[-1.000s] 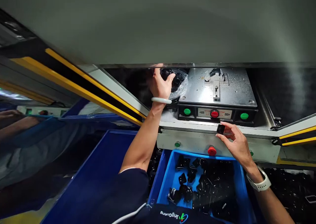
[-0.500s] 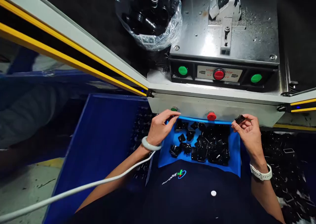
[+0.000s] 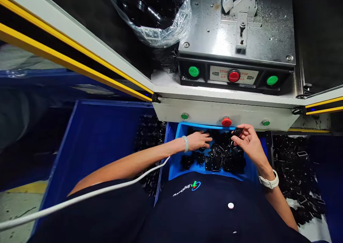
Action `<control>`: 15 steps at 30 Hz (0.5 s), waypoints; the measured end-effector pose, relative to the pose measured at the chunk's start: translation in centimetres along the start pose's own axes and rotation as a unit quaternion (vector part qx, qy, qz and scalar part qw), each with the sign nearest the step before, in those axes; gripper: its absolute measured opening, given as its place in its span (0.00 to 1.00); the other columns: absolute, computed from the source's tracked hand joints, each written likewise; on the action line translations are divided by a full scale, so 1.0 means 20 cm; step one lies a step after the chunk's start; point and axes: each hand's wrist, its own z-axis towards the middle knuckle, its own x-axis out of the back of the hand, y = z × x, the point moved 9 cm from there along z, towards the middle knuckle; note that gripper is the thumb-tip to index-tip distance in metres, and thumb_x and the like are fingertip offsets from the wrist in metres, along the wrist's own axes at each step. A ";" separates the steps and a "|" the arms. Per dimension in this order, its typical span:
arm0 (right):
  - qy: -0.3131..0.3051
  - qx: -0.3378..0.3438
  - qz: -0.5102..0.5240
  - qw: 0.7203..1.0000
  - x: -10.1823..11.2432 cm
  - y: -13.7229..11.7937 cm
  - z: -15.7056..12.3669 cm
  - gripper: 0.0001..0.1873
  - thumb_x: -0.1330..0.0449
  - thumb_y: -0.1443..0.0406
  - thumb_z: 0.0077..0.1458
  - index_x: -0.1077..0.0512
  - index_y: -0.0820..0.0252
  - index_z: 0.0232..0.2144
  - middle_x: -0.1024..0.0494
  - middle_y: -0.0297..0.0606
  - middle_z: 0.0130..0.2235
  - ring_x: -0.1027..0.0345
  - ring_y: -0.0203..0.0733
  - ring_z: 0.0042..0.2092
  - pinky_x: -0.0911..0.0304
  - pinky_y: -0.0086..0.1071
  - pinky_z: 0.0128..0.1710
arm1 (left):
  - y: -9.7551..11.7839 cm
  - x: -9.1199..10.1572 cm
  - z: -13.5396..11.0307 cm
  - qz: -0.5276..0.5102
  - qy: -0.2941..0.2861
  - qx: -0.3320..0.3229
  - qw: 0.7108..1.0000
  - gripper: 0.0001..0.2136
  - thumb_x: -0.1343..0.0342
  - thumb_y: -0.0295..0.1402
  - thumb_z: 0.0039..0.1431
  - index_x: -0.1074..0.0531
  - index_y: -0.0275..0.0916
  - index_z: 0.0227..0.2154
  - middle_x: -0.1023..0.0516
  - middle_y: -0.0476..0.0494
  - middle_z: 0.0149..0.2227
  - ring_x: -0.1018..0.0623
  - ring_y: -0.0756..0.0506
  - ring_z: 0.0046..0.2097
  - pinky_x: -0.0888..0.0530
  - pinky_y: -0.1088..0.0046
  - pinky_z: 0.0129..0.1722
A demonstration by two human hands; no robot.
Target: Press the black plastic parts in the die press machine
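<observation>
My right hand (image 3: 248,142) pinches a small black plastic part (image 3: 237,131) between thumb and fingers, just above the far side of a bright blue tray (image 3: 174,164). My left hand (image 3: 198,141) lies over the tray's left half with its fingers extended, touching the heap of black plastic parts (image 3: 221,157). Nothing shows gripped in it, though the palm hides some pieces. The hands are close together, a short gap between them. A jade bangle circles my left wrist, and a white watch is on my right.
Beyond the tray stands a steel press plate (image 3: 235,29) with a small fixture, above a panel with a red button (image 3: 233,76). A clear bag of black parts (image 3: 166,32) lies to its left. A large blue bin (image 3: 102,146) is left; loose black parts (image 3: 294,164) are right.
My left hand has moved from the tray's left edge inward over the parts. My right hand has moved left, still pinching the black part. The view has tilted slightly.
</observation>
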 end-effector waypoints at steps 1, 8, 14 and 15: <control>-0.011 -0.003 -0.001 1.000 -0.02 -0.01 0.00 0.27 0.30 0.49 0.55 0.34 0.51 0.49 0.24 0.35 0.41 0.23 0.40 0.39 0.26 0.33 0.35 | 0.01 -0.01 0.01 -0.003 0.004 -0.003 1.000 0.13 0.42 0.18 0.52 0.21 0.44 0.32 0.19 0.41 0.46 0.23 0.38 0.51 0.32 0.63 0.53; -0.012 -0.002 -0.090 0.996 0.00 -0.02 -0.02 0.21 0.37 0.46 0.63 0.28 0.53 0.47 0.26 0.31 0.33 0.32 0.37 0.32 0.32 0.33 0.34 | 0.13 0.18 -0.10 -0.152 0.138 0.062 0.977 0.13 0.35 0.31 0.53 0.28 0.39 0.41 0.25 0.39 0.45 0.26 0.39 0.46 0.28 0.62 0.46; 0.008 -0.007 -0.093 0.996 0.03 -0.01 0.01 0.20 0.36 0.48 0.63 0.27 0.55 0.47 0.29 0.28 0.29 0.39 0.34 0.30 0.41 0.30 0.31 | 0.20 0.43 -0.15 -0.564 0.252 0.136 0.774 0.17 0.30 0.40 0.56 0.25 0.42 0.45 0.28 0.48 0.35 0.29 0.51 0.30 0.32 0.77 0.26; 0.010 -0.008 -0.092 0.996 0.03 -0.01 0.01 0.20 0.35 0.48 0.62 0.26 0.55 0.47 0.28 0.29 0.30 0.38 0.34 0.30 0.41 0.30 0.31 | 0.19 0.45 -0.14 -0.601 0.259 0.146 0.742 0.14 0.31 0.42 0.57 0.25 0.40 0.41 0.29 0.49 0.33 0.30 0.52 0.28 0.34 0.78 0.24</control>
